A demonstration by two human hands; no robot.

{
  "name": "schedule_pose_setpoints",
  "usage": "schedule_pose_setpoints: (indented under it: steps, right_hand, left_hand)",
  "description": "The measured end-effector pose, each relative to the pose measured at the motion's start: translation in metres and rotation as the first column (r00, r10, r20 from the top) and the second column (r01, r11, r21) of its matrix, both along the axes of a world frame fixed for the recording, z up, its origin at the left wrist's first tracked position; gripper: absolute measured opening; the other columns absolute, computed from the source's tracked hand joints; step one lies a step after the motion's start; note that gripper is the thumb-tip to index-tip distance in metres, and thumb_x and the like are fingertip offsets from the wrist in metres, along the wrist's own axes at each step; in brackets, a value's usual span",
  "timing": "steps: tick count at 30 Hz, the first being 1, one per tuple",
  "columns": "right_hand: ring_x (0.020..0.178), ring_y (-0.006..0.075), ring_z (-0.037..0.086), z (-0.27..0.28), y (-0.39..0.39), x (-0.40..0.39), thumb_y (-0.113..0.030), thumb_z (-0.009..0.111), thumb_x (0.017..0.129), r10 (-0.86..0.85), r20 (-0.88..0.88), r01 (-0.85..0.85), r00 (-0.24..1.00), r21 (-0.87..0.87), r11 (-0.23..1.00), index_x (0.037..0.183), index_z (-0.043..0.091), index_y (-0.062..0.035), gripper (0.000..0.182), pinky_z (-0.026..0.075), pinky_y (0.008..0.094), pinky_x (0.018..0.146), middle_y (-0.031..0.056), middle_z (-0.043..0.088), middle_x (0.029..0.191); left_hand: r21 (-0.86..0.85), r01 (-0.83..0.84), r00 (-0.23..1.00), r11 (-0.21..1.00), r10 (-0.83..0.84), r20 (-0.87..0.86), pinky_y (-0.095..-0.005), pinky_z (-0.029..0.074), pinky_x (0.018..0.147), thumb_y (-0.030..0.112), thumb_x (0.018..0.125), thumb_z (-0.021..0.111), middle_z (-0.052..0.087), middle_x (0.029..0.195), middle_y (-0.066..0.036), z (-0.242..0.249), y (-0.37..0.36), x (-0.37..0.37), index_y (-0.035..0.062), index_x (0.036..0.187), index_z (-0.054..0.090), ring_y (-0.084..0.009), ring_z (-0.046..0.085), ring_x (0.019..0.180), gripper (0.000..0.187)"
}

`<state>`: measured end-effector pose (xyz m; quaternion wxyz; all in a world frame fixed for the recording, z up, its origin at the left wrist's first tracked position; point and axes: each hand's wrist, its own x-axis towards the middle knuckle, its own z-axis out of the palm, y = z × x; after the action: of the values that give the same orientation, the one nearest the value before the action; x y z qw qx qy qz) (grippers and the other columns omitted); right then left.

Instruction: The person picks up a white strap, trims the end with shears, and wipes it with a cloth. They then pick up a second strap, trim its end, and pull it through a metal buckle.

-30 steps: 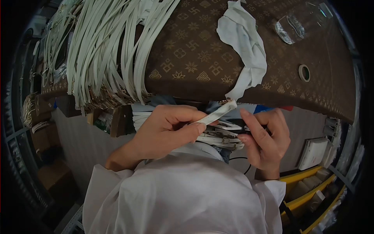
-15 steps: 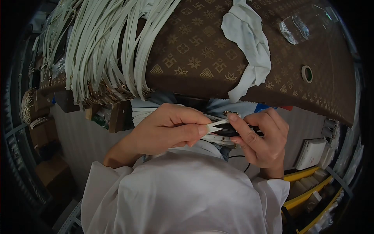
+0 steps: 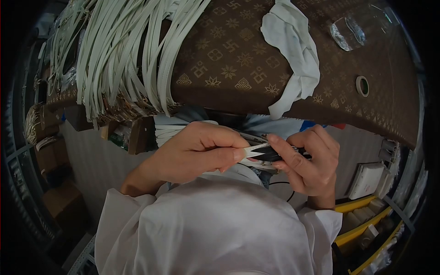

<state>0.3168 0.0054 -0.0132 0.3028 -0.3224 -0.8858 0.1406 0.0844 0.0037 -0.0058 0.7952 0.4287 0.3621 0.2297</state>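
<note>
Just above my lap, my left hand (image 3: 201, 149) pinches a narrow white strap (image 3: 252, 151) between thumb and fingers. The strap's end is split into two thin strips, one of them reaching my right hand (image 3: 309, 158). My right thumb and forefinger are closed on that strip's tip. A dark object (image 3: 268, 154), partly covered by my right fingers, lies between the hands; its kind cannot be made out. More white straps (image 3: 167, 130) lie across my lap behind the left hand.
A brown patterned cloth (image 3: 220, 85) covers the table ahead. Many white straps (image 3: 123, 59) hang over its left edge. A white cloth piece (image 3: 293, 50), a tape roll (image 3: 362, 86) and clear plastic (image 3: 347, 34) lie to the right. Yellow bins (image 3: 357, 204) stand low at right.
My hands stay nearly in place. The strap between them has turned slightly, so its split shows wider, and the gold buckle near my right fingertips is less visible.
</note>
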Motion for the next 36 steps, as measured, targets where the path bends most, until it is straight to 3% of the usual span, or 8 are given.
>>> schedule_pose_setpoints:
  steps: [7,9,13,15,25,31,33,36]
  right_hand:
    - [0.050,0.0137,0.038,0.0003,-0.0011,0.0004,-0.025,0.068,0.067,0.008,-0.045,-0.011,0.999,-0.058,0.998,0.098,0.067,-0.0081,0.036,0.030,0.0249,0.040,0.0015,0.047,0.061]
    - [0.049,0.0137,0.038,0.0002,-0.0005,0.0006,-0.025,0.069,0.066,0.015,-0.066,-0.020,0.998,-0.081,0.997,0.098,0.067,-0.0079,0.036,0.030,0.0250,0.040,0.0017,0.047,0.061]
    - [0.050,0.0139,0.038,0.0023,-0.0011,0.0007,-0.023,0.069,0.065,0.009,-0.075,-0.019,0.997,-0.145,0.989,0.097,0.067,-0.0077,0.036,0.030,0.0252,0.040,0.0020,0.046,0.061]
    - [0.050,0.0139,0.038,0.0026,-0.0019,0.0001,-0.023,0.069,0.065,0.004,-0.075,-0.015,0.997,-0.156,0.988,0.097,0.067,-0.0076,0.036,0.030,0.0251,0.040,0.0021,0.046,0.061]
    - [0.050,0.0136,0.038,0.0071,-0.0025,-0.0018,-0.023,0.070,0.065,-0.006,-0.035,0.003,0.999,-0.087,0.996,0.095,0.068,-0.0080,0.034,0.031,0.0246,0.040,0.0014,0.046,0.060]
    - [0.050,0.0133,0.039,0.0068,-0.0020,-0.0021,-0.024,0.071,0.064,-0.002,-0.060,-0.002,0.998,-0.071,0.997,0.094,0.068,-0.0078,0.034,0.031,0.0244,0.040,0.0007,0.047,0.060]
    - [0.050,0.0133,0.039,0.0066,-0.0014,-0.0020,-0.023,0.071,0.063,-0.001,-0.062,-0.003,0.998,-0.064,0.998,0.093,0.068,-0.0076,0.034,0.031,0.0244,0.040,0.0005,0.047,0.060]
    - [0.050,0.0132,0.039,0.0062,-0.0007,-0.0014,-0.023,0.071,0.063,0.005,-0.066,-0.010,0.998,-0.073,0.997,0.092,0.068,-0.0072,0.033,0.031,0.0243,0.040,0.0004,0.048,0.061]
  left_hand:
    - [0.007,0.052,0.999,0.999,-0.052,0.014,-0.0211,0.031,0.049,0.011,0.088,0.050,0.050,0.066,0.001,-0.0021,0.0002,-0.0023,-0.0020,0.091,0.060,-0.0046,0.041,0.057,0.017]
    - [0.021,0.004,1.000,1.000,-0.003,-0.007,-0.0226,0.029,0.045,0.003,0.083,0.050,0.048,0.062,-0.002,-0.0001,-0.0003,0.0006,-0.0088,0.086,0.059,-0.0059,0.039,0.052,0.016]
    - [0.079,-0.011,1.000,0.997,0.010,0.008,-0.0224,0.029,0.045,0.003,0.082,0.050,0.049,0.063,-0.003,-0.0010,-0.0008,0.0015,-0.0088,0.085,0.059,-0.0061,0.040,0.052,0.015]
    - [0.066,0.025,0.999,0.997,-0.027,0.026,-0.0207,0.031,0.049,0.011,0.087,0.051,0.052,0.067,0.001,-0.0037,-0.0006,-0.0016,-0.0022,0.091,0.062,-0.0043,0.043,0.058,0.018]
    - [-0.106,0.048,0.999,0.993,-0.046,0.023,-0.0198,0.028,0.045,0.012,0.086,0.053,0.049,0.063,0.002,-0.0020,0.0025,-0.0041,-0.0021,0.092,0.062,-0.0026,0.040,0.054,0.018]
    - [-0.140,0.091,0.990,0.986,-0.074,0.122,-0.0184,0.027,0.045,0.012,0.087,0.051,0.047,0.061,0.003,-0.0029,0.0049,-0.0044,-0.0045,0.097,0.062,-0.0024,0.037,0.053,0.022]
    - [-0.150,0.060,0.995,0.987,-0.048,0.086,-0.0203,0.025,0.041,0.004,0.083,0.049,0.048,0.058,-0.005,-0.0012,0.0055,-0.0014,-0.0132,0.092,0.059,-0.0050,0.037,0.046,0.022]
    - [-0.159,0.067,0.993,0.985,-0.050,0.109,-0.0201,0.025,0.041,0.004,0.083,0.048,0.048,0.058,-0.005,-0.0016,0.0060,-0.0005,-0.0132,0.093,0.059,-0.0049,0.037,0.046,0.022]
